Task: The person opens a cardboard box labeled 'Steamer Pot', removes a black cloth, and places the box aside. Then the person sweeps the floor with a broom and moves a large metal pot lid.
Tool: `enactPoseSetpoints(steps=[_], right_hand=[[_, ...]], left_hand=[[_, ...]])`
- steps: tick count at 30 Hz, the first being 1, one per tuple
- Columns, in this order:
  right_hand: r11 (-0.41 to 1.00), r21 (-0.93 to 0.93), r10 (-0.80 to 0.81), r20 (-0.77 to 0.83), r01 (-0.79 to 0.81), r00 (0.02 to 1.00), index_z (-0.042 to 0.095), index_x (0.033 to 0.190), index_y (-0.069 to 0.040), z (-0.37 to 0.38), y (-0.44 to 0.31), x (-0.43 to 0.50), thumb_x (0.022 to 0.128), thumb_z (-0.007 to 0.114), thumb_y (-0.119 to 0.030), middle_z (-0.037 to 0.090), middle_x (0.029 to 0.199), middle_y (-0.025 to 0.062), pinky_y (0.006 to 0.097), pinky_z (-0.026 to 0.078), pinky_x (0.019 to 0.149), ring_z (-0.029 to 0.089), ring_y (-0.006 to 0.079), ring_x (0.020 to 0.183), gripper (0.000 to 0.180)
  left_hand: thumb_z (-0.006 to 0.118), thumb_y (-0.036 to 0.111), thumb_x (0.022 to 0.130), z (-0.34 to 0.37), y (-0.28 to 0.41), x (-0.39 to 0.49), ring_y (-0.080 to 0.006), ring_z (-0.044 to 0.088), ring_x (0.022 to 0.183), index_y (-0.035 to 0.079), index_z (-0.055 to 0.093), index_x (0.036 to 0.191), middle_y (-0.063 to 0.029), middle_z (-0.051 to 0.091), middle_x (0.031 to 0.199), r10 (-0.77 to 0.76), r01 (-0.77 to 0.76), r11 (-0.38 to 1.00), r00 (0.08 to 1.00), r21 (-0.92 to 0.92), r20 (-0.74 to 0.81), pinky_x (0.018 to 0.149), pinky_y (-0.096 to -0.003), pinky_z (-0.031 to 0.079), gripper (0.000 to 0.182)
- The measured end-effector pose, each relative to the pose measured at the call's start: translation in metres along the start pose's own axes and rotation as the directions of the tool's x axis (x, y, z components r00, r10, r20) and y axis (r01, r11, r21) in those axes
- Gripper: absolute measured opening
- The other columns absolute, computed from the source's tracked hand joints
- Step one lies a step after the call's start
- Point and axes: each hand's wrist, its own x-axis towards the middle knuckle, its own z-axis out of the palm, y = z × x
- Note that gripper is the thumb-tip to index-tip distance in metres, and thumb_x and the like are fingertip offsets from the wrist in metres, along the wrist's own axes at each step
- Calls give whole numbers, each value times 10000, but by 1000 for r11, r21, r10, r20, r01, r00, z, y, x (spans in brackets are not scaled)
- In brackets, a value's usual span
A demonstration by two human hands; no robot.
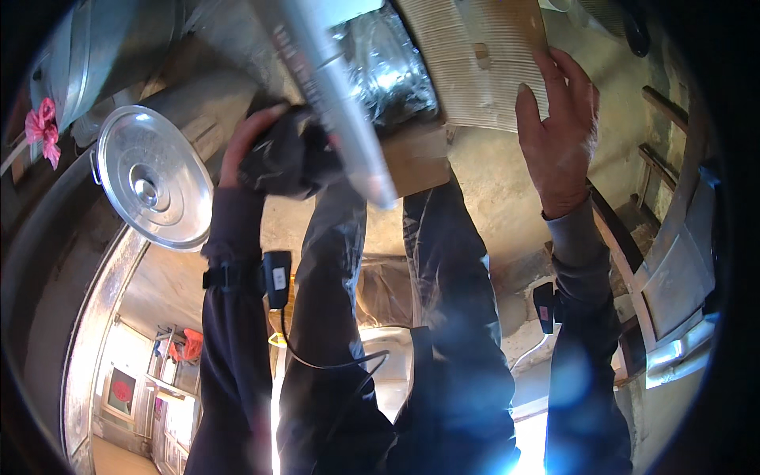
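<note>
My left hand (252, 139) grips a black plastic bag (291, 154) with a dark bundle of it beside the palm. A long pale carton or board (338, 101) with writing on its side, blurred by motion, slants across the view just right of that hand. Behind it stands an open cardboard box (415, 157) lined with shiny dark plastic (386, 74). My right hand (558, 124) has its fingers spread at the edge of a raised corrugated cardboard flap (487, 71); the thumb lies over the flap. Whether the fingers pinch it is hard to tell.
A round metal lid (154, 178) stands tilted at the left, near large metal containers (89, 53) and a pink plastic bag (43, 130). My legs are below the box. Wooden frame pieces (665, 110) are at the right. A doorway or window area shows at lower left.
</note>
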Motion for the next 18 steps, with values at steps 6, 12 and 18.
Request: enactPoseSetpoints(steps=[6,12,18], right_hand=[[994,85,-99,374,73,922,687,1075,-57,-11,-17,-35,811,720,-107,621,935,87,380,479,821,583,277,858,270],[989,-95,-35,598,114,800,541,1339,-72,12,9,-54,813,715,-215,622,1107,114,452,416,910,563,296,1026,572],[966,161,-259,638,203,725,507,1397,-109,49,-11,-85,676,824,-320,452,1463,141,447,386,1035,464,322,1293,815]], left_hand=[[593,175,967,-24,-16,-30,-198,635,1056,29,622,1252,-107,673,1143,-258,213,911,962,-354,-85,959,-321,501,321],[621,248,953,-8,3,-7,-168,645,898,38,657,1162,-71,680,977,-430,291,781,892,-553,-138,815,-287,529,299],[636,250,926,2,24,3,-151,631,752,8,662,1099,-46,669,836,-571,427,680,819,-596,-65,689,-251,519,299]])
